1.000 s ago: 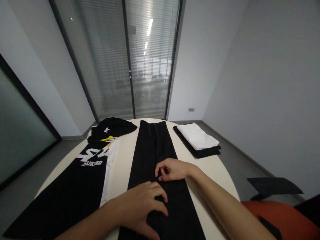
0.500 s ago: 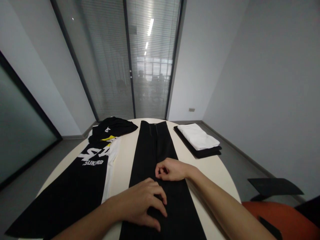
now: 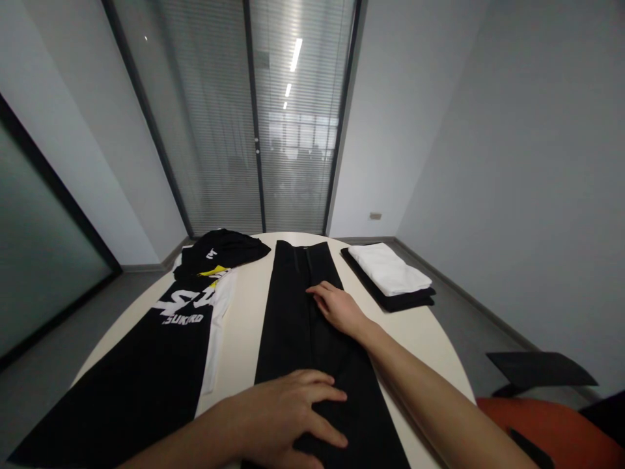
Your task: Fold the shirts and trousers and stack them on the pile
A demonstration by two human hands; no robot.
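A pair of black trousers (image 3: 286,332) lies lengthwise down the middle of the round table, its waist end (image 3: 319,251) at the far edge. Over the near part of the trousers is my left hand (image 3: 288,413), palm down with the fingers spread, holding nothing. Farther up, my right hand (image 3: 339,309) rests on the trousers right of their centre line. Its fingers reach toward that line with the index finger stretched out; no cloth shows gripped in them.
A black shirt with white lettering (image 3: 156,352) lies on the table's left side, a bunched black cloth (image 3: 219,251) at its far end. At the right, a folded white cloth (image 3: 390,270) sits on folded black cloth (image 3: 410,301). An orange chair (image 3: 541,433) stands at lower right.
My right hand has moved up the trousers toward the waist, its curled fingers now straighter. My left hand has shifted slightly right and down, fingers more spread. The trousers' waist end has shifted slightly.
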